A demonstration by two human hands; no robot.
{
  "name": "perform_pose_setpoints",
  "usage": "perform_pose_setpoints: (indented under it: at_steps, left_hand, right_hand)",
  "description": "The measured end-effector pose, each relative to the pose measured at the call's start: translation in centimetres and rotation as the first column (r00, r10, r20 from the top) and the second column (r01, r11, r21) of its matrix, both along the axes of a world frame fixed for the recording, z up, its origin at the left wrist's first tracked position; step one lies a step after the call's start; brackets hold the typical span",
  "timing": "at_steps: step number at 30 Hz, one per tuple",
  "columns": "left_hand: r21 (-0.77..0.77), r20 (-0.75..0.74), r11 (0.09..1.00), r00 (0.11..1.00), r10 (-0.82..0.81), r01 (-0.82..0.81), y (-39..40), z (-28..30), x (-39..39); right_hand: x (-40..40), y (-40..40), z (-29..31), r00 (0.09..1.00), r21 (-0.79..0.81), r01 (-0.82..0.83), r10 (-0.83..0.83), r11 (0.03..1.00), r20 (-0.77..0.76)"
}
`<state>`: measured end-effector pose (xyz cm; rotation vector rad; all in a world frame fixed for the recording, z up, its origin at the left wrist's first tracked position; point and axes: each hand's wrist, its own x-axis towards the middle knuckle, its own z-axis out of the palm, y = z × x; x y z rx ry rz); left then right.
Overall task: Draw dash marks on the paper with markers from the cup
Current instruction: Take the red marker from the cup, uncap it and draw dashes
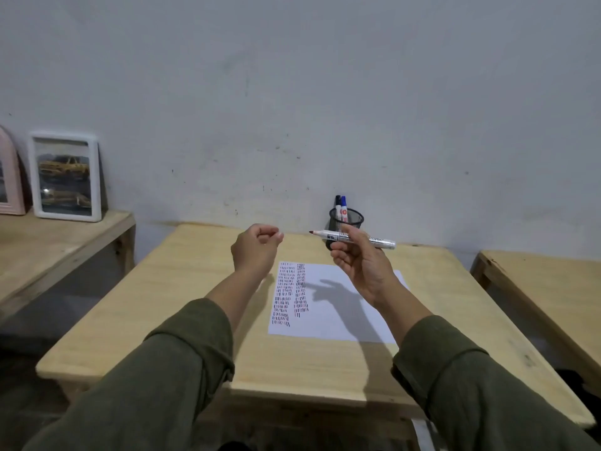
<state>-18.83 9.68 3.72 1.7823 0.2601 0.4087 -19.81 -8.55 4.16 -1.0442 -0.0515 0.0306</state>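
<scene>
A white sheet of paper (pixel 328 322) lies on the light wooden table (pixel 156 320), with two columns of short dash marks (pixel 291 292) down its left side. Behind it, by the wall, a black mesh cup (pixel 355 220) holds two capped markers (pixel 341 206). My right hand (pixel 361 266) is raised above the paper. It holds an uncapped white marker (pixel 330 236) level, its red tip pointing left. My left hand (pixel 257 249) hovers to the left of the marker tip with its fingers curled shut. Nothing shows inside it.
A lower wooden bench on the left carries a white picture frame (pixel 65 175) and a pink frame (pixel 9 177) leaning on the wall. Another wooden table (pixel 546 288) stands to the right, with a gap between. The grey wall is just behind the cup.
</scene>
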Motion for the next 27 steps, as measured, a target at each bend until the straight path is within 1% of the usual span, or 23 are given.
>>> perform_pose_setpoints:
  at_steps: [2,4,6,9,11,17,23,27]
  left_hand:
    - [0.145,-0.053,0.989,0.999,0.01,-0.002,0.8,-2.6,-0.8]
    - [0.211,-0.114,0.977,0.992,0.049,-0.025,1.1,-5.1,-1.8]
    - [0.285,-0.139,0.958,0.988,0.074,-0.031,1.1,-6.9,-2.6]
    - [0.409,-0.166,0.912,0.985,0.047,0.025,1.0,-8.7,-3.4]
    - [0.464,-0.156,0.884,0.987,0.02,0.056,1.1,-9.5,-3.6]
    - [0.498,-0.121,0.864,0.993,-0.011,0.07,1.3,-10.3,-3.7]
    - [0.506,-0.112,0.859,0.993,-0.025,0.078,1.3,-10.7,-3.7]
    - [0.504,-0.109,0.86,0.994,-0.028,0.08,1.4,-10.7,-3.7]
  right_hand:
    - [-0.7,0.2,-1.4,0.999,-0.045,-0.023,0.022,0.999,-0.042]
    - [-1.4,0.4,-2.8,0.997,-0.094,-0.034,0.027,0.995,-0.073]
    - [-2.1,0.6,-4.3,0.997,-0.186,-0.023,0.008,0.982,-0.079]
    - [-2.9,0.8,-6.0,0.996,-0.323,0.029,-0.053,0.946,-0.066]
    - [-3.2,1.0,-6.8,0.994,-0.375,0.061,-0.089,0.925,-0.059]
    - [-3.9,1.8,-8.2,0.984,-0.497,0.058,-0.133,0.866,-0.118]
    - [-4.5,2.1,-8.2,0.99,-0.557,0.084,-0.133,0.826,-0.048]
    - [-4.6,2.1,-8.3,0.991,-0.61,0.089,-0.133,0.787,-0.028]
